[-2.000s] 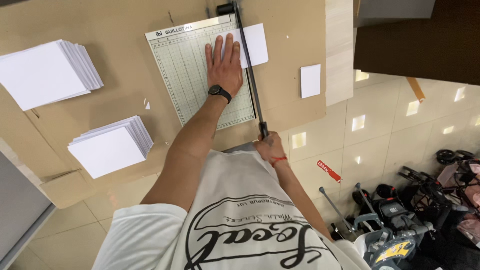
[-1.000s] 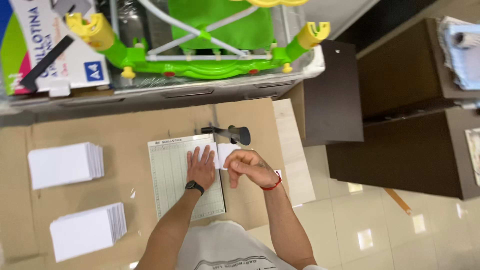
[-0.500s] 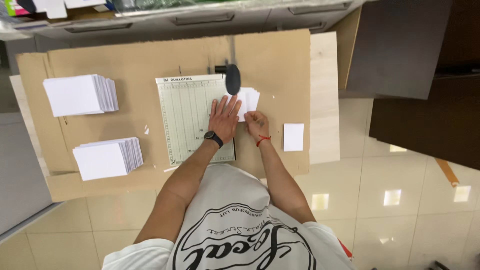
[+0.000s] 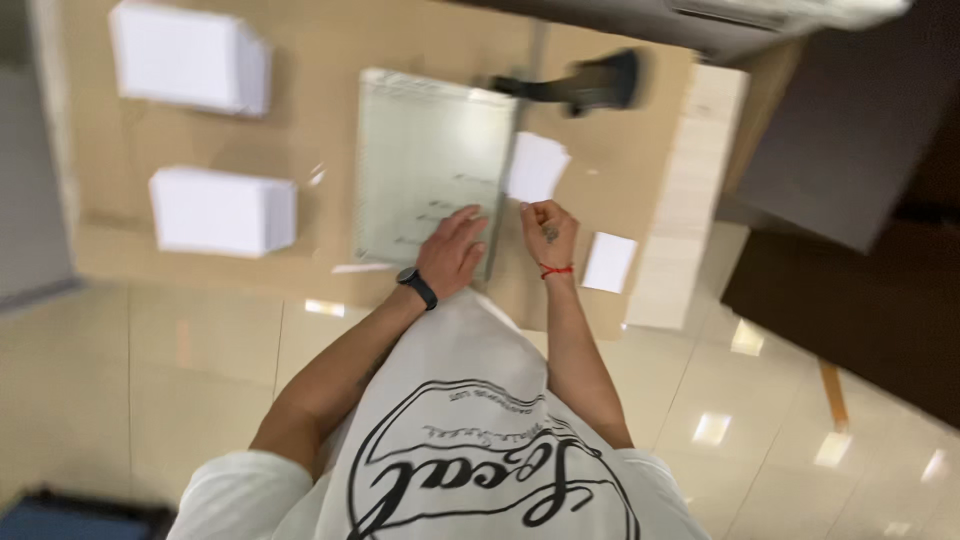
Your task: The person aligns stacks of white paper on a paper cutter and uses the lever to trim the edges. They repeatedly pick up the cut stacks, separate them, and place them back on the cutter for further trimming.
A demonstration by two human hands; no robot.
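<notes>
Far left on the tabletop (image 4: 330, 70), two white paper stacks: the far stack (image 4: 190, 57) up top, the near stack (image 4: 222, 211) below it, well apart from the hands. A thin paper strip (image 4: 362, 267) lies at the front edge, just beside the cutter. Then the cutter (image 4: 430, 150) itself, its pale gridded bed flat on the wood, with the black handle (image 4: 585, 82) sticking out at the far right corner. The left hand (image 4: 452, 253), black watch (image 4: 416, 287) on the wrist, presses flat on the bed's near right corner, fingers spread wide, gripping nothing. Right beside it, off the bed's edge, the right hand (image 4: 546, 232) with a red wristband (image 4: 554, 270) is curled narrow, pinching the lower end of a white card (image 4: 536, 167) that lies just past the cutter's right edge. Further right, a smaller card (image 4: 608, 262) sits alone on the wood, near that wrist but not touching. The picture is blurred, so the exact grip is hard to read.
</notes>
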